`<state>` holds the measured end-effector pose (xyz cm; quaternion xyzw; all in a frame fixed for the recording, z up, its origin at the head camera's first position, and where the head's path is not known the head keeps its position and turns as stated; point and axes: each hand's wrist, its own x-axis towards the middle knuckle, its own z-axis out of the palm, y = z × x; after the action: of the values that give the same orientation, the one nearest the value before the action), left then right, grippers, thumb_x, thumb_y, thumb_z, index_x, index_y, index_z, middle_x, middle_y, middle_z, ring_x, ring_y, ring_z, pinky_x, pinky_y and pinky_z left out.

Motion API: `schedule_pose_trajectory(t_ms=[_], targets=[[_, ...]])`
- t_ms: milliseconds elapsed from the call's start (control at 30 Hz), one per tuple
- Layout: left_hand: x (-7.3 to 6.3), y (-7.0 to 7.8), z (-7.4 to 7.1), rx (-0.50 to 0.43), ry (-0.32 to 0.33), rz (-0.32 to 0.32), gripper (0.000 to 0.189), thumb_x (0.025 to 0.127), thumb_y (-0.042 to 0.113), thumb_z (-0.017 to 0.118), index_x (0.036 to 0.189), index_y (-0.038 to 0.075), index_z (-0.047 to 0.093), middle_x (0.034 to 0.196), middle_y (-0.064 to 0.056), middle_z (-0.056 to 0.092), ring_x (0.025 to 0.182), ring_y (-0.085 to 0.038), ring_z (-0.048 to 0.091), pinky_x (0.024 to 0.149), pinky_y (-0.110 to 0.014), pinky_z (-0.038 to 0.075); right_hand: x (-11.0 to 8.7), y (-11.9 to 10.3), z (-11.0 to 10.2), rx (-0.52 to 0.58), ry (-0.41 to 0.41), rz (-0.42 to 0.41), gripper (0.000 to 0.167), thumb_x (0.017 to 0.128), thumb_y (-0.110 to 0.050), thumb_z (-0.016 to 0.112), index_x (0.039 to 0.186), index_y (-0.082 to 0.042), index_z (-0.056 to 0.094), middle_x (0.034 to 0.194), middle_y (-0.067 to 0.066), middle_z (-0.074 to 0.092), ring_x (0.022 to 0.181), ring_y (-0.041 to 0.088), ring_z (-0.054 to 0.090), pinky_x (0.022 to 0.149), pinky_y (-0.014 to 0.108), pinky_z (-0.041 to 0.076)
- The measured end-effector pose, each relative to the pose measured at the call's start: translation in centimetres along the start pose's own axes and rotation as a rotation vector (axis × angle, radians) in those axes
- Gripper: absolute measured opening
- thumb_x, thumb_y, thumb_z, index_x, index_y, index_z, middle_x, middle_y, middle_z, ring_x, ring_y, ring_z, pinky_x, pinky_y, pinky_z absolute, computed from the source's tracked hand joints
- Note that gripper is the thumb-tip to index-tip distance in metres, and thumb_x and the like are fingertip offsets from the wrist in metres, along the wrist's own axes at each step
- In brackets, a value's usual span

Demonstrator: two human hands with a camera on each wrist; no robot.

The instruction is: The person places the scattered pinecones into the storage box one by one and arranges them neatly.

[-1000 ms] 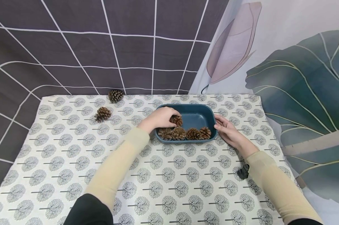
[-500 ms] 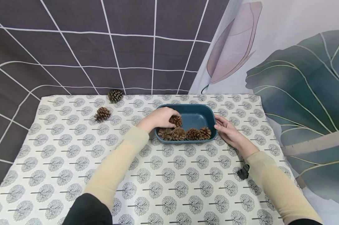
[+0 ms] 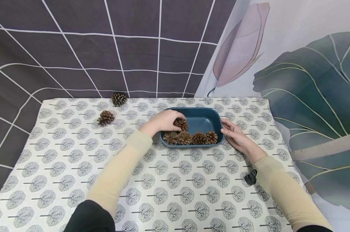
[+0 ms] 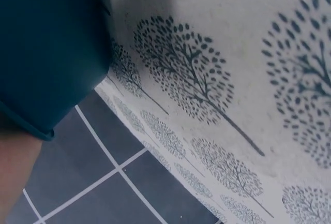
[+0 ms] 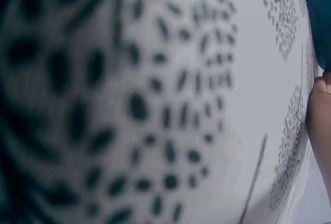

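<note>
Your left hand has its fingers curled round a pine cone at the left end of the blue tub, just past a row of four cones along the near side. Your right hand looks loosely open, fingertips up against the tub's right end, and there's two loose cones on the far left of the counter.

The place looks curtained off, home or studio unclear. A gridded drape hangs upper left, a leaf-print curtain right, bordering a tree-patterned worktop.
</note>
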<state>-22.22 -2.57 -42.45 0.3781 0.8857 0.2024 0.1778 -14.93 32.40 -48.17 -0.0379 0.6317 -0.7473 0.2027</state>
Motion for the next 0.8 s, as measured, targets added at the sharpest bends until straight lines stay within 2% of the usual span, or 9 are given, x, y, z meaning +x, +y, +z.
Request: schedule_pose_trajectory(t_ms=[167, 367, 667, 733, 800], targets=[[-0.5, -0.4, -0.2, 0.007, 0.015, 0.006, 0.055, 0.097, 0.027, 0.078, 0.146, 0.010, 0.063, 0.151, -0.008, 0.065, 0.144, -0.029, 0.058, 0.129, -0.045, 0.040, 0.0, 0.0, -0.1, -0.009, -0.011, -0.001, 0.058, 0.106, -0.003, 0.056, 0.161, -0.005, 0.036, 0.144, -0.012, 0.055, 0.133, 0.002, 0.054, 0.113, 0.011, 0.044], [-1.5, -0.5, -0.9, 0.015, 0.038, 0.016, 0.054, 0.097, 0.026, 0.078, 0.147, 0.009, 0.062, 0.152, -0.009, 0.064, 0.144, -0.030, 0.057, 0.128, -0.045, 0.041, 0.1, 0.0, 0.0, -0.007, -0.014, -0.008, 0.056, 0.106, -0.002, 0.056, 0.159, -0.006, 0.038, 0.143, -0.010, 0.057, 0.131, 0.004, 0.055, 0.113, 0.012, 0.046], [-4.2, -0.6, -2.5, 0.020, 0.102, 0.004, 0.051, 0.100, 0.025, 0.075, 0.147, 0.009, 0.062, 0.152, -0.010, 0.063, 0.143, -0.032, 0.058, 0.127, -0.048, 0.042, 0.0, -0.2, 0.2, -0.029, -0.008, 0.009, 0.065, 0.106, -0.003, 0.056, 0.164, 0.001, 0.026, 0.143, -0.012, 0.055, 0.133, 0.002, 0.054, 0.112, 0.010, 0.044], [-4.9, -0.9, -2.8, 0.012, 0.124, -0.004, 0.050, 0.100, 0.024, 0.074, 0.147, 0.010, 0.063, 0.152, -0.011, 0.063, 0.127, -0.033, 0.068, 0.125, -0.049, 0.044, 0.0, -0.3, 0.2, -0.033, -0.008, 0.013, 0.066, 0.107, -0.002, 0.055, 0.165, 0.003, 0.023, 0.144, -0.012, 0.055, 0.133, 0.002, 0.054, 0.113, 0.010, 0.044], [-5.7, -1.3, -2.9, 0.005, 0.151, -0.007, 0.049, 0.100, 0.022, 0.074, 0.146, 0.009, 0.063, 0.152, -0.012, 0.063, 0.126, -0.034, 0.068, 0.125, -0.050, 0.044, 0.0, -0.3, 0.2, -0.035, -0.008, 0.015, 0.067, 0.107, -0.002, 0.055, 0.165, 0.004, 0.022, 0.144, -0.013, 0.054, 0.134, 0.001, 0.053, 0.113, 0.010, 0.044]])
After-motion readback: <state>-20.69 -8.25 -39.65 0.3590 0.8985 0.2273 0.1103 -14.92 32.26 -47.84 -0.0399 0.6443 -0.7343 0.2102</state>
